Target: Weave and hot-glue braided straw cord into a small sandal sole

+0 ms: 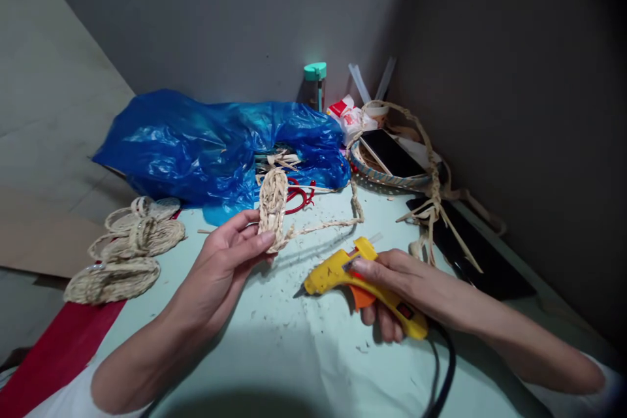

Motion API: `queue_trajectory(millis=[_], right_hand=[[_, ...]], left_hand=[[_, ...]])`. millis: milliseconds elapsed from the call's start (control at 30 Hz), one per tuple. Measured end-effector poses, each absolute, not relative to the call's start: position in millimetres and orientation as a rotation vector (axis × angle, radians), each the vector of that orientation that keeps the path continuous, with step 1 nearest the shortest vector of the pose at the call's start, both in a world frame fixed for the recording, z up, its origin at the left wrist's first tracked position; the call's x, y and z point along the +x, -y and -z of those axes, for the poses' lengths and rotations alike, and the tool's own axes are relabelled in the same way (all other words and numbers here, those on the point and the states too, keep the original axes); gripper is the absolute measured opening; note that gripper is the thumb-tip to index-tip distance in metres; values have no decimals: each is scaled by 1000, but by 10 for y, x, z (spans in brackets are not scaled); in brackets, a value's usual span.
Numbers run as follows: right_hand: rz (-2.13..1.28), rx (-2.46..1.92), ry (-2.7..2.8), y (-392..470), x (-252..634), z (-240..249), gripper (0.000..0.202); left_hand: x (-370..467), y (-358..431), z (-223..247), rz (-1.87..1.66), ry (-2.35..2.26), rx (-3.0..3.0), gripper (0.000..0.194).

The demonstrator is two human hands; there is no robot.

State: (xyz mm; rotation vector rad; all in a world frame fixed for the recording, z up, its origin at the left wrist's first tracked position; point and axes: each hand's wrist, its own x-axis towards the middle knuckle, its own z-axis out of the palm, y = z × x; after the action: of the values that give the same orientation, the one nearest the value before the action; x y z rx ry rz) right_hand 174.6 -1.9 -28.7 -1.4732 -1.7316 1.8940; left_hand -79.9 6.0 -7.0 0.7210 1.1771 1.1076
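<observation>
Between the thumb and fingers of my left hand [230, 251] is a small braided straw sole [272, 206], an oval coil held upright. From its lower end a loose straw braid [323, 227] runs right across the table and bends up toward the basket. My right hand [392, 287] is wrapped round a yellow hot glue gun [337, 271] with an orange trigger. Its dark nozzle points left, below the sole and apart from it. A black cord trails from the handle. Finished-looking small straw sandals [117, 277] lie in a row at the left.
A blue plastic bag [186, 140] with straw inside spreads along the back, red-handled scissors [296, 197] by its opening. At the right back stand a round basket [386, 177] holding a phone [394, 153], and a green-lidded container [315, 81]. A black flat object [480, 251] lies right.
</observation>
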Motion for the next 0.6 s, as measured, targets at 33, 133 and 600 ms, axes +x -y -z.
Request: queue_trajectory(millis=[33, 133, 600], right_hand=[[-1734, -1553, 1866, 41, 1730, 275, 64], [-767, -1860, 2362, 91, 1640, 147, 59], [-1666, -982, 1276, 58, 1183, 198, 30]], left_hand=[[-795, -47, 57, -1103, -1156, 730, 33], [-784, -11, 26, -1102, -1123, 738, 27], [-712, 118, 156, -1039, -1028, 827, 26]])
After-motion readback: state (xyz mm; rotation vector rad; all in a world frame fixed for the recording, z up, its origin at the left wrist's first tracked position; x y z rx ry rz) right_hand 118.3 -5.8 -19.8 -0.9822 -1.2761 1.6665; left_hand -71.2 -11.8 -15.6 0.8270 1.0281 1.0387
